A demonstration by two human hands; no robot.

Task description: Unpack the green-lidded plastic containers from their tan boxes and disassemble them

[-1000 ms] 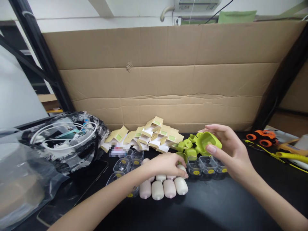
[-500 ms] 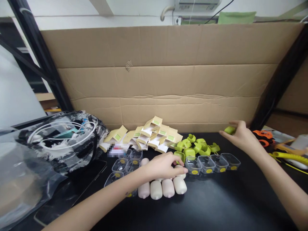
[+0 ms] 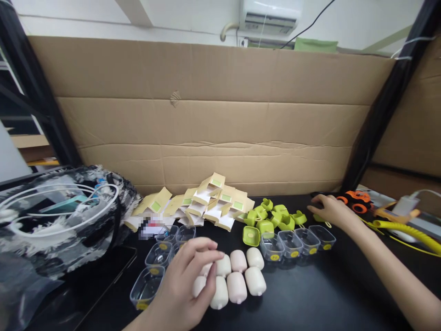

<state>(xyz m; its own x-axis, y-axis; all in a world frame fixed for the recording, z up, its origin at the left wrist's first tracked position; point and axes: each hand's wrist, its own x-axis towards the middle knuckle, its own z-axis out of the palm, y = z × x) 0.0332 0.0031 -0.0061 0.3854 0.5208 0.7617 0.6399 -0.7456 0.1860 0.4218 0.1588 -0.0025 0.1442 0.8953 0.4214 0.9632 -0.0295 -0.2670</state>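
Note:
My left hand (image 3: 188,280) is above the left part of a group of pale rounded cylinders (image 3: 237,287), cream and pinkish, with small nubs. Its fingers are curled but apart, and nothing shows between them. At the right back of the black table, my right hand (image 3: 327,209) is over a small green piece with a loop (image 3: 319,219), which shows below the thumb. The right thumb and forefinger are apart with nothing visible between them. Several more green cup-shaped pieces (image 3: 265,227) lie heaped to the left. Clear plastic cups (image 3: 292,246) with yellow stickers stand in a row.
More clear cups (image 3: 148,285) stand left of the cylinders. Folded card sleeves (image 3: 206,200) are piled against the cardboard wall (image 3: 213,124). A fringed bag (image 3: 113,197) with a white cable lies left. An orange toy (image 3: 358,201) and yellow tube (image 3: 403,230) lie right.
My right hand has lowered and the green piece is now beneath it, near the table. My left hand has drawn back left and nearer, uncovering cylinders. The view has shifted slightly.

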